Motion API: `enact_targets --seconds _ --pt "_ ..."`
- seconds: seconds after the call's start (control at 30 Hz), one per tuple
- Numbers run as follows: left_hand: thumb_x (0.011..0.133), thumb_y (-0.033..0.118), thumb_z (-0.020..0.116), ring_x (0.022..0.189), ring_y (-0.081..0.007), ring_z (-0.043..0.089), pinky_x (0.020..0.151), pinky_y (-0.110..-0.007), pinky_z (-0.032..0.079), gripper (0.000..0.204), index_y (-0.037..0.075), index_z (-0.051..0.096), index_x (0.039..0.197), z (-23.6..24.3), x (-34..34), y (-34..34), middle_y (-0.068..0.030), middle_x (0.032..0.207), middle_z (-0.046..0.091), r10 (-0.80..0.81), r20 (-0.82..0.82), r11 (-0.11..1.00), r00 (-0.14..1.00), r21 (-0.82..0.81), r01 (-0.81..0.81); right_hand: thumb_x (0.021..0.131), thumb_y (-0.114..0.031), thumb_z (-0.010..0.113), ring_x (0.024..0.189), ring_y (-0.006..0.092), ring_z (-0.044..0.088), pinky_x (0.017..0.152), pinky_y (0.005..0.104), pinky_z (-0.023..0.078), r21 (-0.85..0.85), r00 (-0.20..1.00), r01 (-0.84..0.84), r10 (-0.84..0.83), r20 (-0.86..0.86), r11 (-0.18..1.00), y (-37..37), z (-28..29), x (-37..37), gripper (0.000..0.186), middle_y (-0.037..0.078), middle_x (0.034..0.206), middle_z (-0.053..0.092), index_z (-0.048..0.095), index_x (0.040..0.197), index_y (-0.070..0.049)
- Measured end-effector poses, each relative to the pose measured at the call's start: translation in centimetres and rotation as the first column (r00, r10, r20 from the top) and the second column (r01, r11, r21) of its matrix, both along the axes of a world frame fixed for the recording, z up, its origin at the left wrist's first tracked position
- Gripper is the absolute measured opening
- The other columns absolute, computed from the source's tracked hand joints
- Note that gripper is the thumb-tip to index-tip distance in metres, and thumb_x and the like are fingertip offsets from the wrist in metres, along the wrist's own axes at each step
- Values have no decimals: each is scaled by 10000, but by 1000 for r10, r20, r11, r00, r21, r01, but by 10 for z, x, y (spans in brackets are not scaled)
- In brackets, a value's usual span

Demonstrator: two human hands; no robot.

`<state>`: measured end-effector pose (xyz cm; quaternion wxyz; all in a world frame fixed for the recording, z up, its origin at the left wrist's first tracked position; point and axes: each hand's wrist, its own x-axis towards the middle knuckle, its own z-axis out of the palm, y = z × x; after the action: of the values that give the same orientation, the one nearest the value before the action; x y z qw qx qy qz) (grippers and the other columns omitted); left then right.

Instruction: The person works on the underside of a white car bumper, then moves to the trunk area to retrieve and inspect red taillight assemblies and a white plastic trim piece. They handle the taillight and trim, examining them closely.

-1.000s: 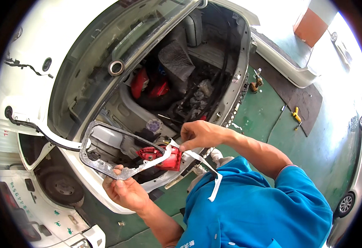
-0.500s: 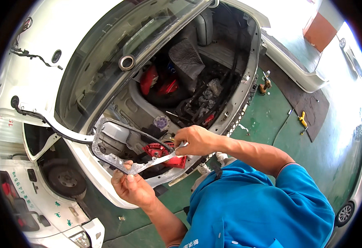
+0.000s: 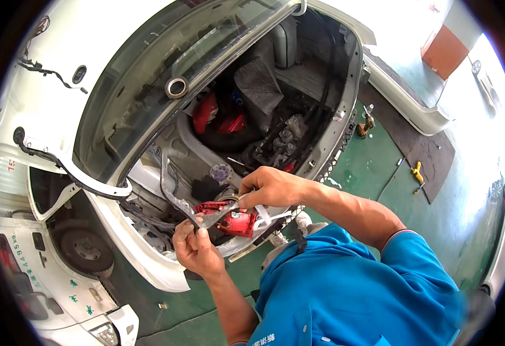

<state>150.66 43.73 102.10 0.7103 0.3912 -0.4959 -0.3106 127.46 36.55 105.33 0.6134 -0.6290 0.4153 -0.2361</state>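
My left hand (image 3: 199,248) pinches a narrow, bendy grey strip (image 3: 175,199) between thumb and fingers, over the rear corner of a white car's open boot. From there the strip runs up into the boot, and a short stretch slants toward my right hand (image 3: 269,187). The right fingers are closed at that stretch's far end. Below them hangs a thin white ribbon (image 3: 272,218), crumpled; whether it is still joined to the strip I cannot tell. Just beneath both hands lies a red tail lamp (image 3: 238,222). A roll of tape (image 3: 226,197) is partly hidden behind the right hand.
A second tape roll (image 3: 177,87) rests at the rear window's edge. Inside the boot are red lamp parts (image 3: 205,112) and crumpled plastic (image 3: 293,130). A drill (image 3: 365,124), a yellow tool (image 3: 417,171) and a detached white bumper (image 3: 405,98) lie on the floor to the right.
The strip's wide loop has narrowed and lost its silvery look. My left hand has moved right and slightly up, closer to the right hand. The white ribbon, stretched between them before, now hangs slack.
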Motion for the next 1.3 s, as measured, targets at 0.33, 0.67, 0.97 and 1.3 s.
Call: enact_targets --seconds 0.33,0.67,0.97,1.3 --pt "832 -32 677 1017 -210 635 980 -361 483 233 -45 627 1059 -10 0 -4 -127 1111 648 -13 131 987 991 163 -9 864 -254 690 760 284 694 682 399 524 -279 975 -150 189 117 949 12 46 17 323 193 838 706 704 1038 18" --pt "911 -20 602 1033 -223 658 981 -405 546 237 -26 602 1148 -19 16 -4 -138 1106 670 -59 -126 991 990 112 73 905 -209 728 600 106 589 531 224 454 235 804 130 -241 544 963 18 28 -68 234 70 743 649 682 941 18" --pt "905 -47 613 1071 -259 650 981 -403 539 248 -13 602 1150 -21 0 -15 -145 1078 662 -156 -197 978 968 103 179 927 -184 707 701 92 609 632 249 477 265 870 106 -219 442 958 31 -12 -76 170 28 811 682 692 958 -18" --pt "916 -24 607 1037 -241 670 940 -355 553 222 -21 600 1138 6 2 -19 -168 1065 680 -154 -126 980 980 107 168 777 -314 795 1200 356 599 1000 451 495 -383 732 -260 -78 -677 886 69 -83 -98 716 189 1296 617 544 1383 -26"
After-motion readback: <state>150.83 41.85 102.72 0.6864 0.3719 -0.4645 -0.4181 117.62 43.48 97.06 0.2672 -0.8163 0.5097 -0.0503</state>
